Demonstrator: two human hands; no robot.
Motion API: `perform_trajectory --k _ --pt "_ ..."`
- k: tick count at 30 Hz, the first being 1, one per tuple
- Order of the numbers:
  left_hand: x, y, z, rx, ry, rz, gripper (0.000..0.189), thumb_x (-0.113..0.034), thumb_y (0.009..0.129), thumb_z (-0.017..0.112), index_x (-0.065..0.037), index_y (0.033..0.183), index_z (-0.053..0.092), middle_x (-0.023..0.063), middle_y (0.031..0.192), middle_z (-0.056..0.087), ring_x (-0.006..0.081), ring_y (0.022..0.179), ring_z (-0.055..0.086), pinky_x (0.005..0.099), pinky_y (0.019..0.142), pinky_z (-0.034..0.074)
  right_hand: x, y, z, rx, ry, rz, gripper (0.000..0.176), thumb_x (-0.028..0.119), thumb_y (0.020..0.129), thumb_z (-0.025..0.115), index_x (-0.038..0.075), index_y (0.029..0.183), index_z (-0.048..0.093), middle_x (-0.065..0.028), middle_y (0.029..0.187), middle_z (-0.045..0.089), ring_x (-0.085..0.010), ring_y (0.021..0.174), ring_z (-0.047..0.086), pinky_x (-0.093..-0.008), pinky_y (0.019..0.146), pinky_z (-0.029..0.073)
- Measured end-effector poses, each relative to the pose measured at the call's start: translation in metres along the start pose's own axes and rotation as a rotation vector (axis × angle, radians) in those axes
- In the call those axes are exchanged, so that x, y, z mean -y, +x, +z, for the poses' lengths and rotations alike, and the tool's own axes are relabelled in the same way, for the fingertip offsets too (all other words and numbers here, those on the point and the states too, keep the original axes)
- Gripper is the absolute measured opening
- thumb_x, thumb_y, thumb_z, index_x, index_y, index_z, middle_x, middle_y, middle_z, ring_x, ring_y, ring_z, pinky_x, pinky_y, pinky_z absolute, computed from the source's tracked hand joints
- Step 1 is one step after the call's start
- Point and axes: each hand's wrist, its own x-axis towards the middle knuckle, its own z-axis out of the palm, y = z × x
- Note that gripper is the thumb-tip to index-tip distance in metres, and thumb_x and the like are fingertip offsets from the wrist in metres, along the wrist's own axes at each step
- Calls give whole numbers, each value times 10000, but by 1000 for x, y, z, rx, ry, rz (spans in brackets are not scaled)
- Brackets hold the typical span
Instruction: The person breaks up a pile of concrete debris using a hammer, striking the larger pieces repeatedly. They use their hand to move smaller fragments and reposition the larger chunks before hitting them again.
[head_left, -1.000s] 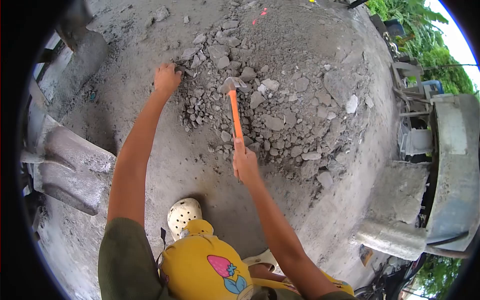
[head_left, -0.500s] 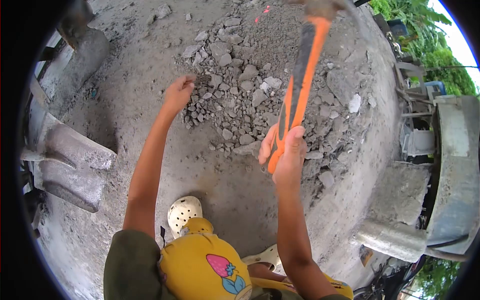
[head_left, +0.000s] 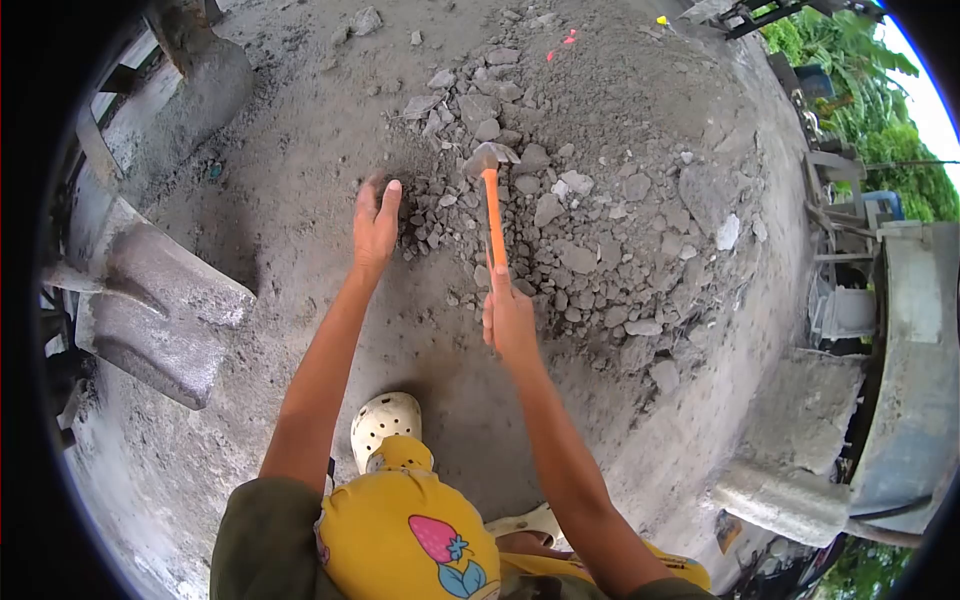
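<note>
Head view: my right hand (head_left: pixel 510 320) grips hammer (head_left: pixel 492 205) on rubble (head_left: pixel 590 260); left hand (head_left: pixel 376 225) flat open nearby, flying chips could hit it.

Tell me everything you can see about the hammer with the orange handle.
The orange-handled hammer has a slim, straight bright orange shaft and a dusty grey metal head. It points away from the person, head down on the pile of grey broken concrete rubble. The right hand grips the shaft's lower end. The left hand, open with fingers flat, rests at the pile's edge, apart from the hammer.
</note>
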Motion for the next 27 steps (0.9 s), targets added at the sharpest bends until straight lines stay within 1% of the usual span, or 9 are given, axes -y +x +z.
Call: perform_trajectory --k 3,6,11,13,16,19,22,25,27 --pt "-1 0 27 8 -127 7 576 -425 887 390 45 1218 416 197 1231 446 298 1159 399 352 984 280 37 -25 -9 68 41 -153 606 631 824 361 60 647 460 -14 443 404 -111 330 397 -233 332 313" --pt "-19 -9 38 -32 -219 32 584 -423 904 329 69 1209 408 197 1242 431 292 1163 386 348 999 255 94 -53 -19 85 54 -534 661 682 801 310 44 713 456 -35 496 432 -120 416 427 -231 395 342" --pt "-3 -8 49 -147 -437 19 585 -431 904 324 55 1222 396 177 1253 418 268 1178 368 349 1008 238 110 -50 -6 -20 247 -1135 491 471 884 354 41 685 482 -8 526 439 -69 463 385 -233 426 289" --pt "-3 -7 51 -152 -476 12 598 -442 900 323 55 1226 391 175 1251 420 266 1180 366 350 1011 232 68 -38 6 -79 223 -1059 442 439 876 409 38 718 508 -2 547 440 -64 478 386 -240 431 301" --pt "-2 -10 53 -129 -504 -7 616 -458 894 323 55 1231 384 173 1247 422 265 1184 362 352 1015 223 -35 -16 2 -54 -110 -305 400 431 863 479 48 761 536 21 554 418 -66 453 383 -234 416 320" --pt "-1 -6 58 -85 -524 -12 635 -474 889 322 54 1236 377 171 1244 425 263 1189 359 354 1020 214 -18 -30 5 79 -99 27 504 529 883 341 73 703 457 11 498 423 -86 377 370 -223 358 291" --pt "2 0 66 -28 -540 -32 654 -490 883 322 54 1242 370 168 1240 428 261 1193 356 357 1025 206 -9 -38 5 61 -3 -55 540 556 877 320 77 673 464 6 500 432 -86 381 384 -218 363 299" --pt "-12 1 70 -6 -625 -75 640 -483 885 324 47 1241 378 167 1247 431 252 1202 354 357 1026 203 45 -61 7 89 189 -350 440 457 896 393 87 659 423 31 505 384 -62 393 354 -209 392 289" --pt "-17 0 73 6 -675 -86 628 -475 888 325 44 1237 386 164 1257 426 246 1209 350 350 1026 206 74 -67 1 78 167 -574 560 580 842 372 47 687 447 -15 524 431 -96 432 408 -224 415 324"
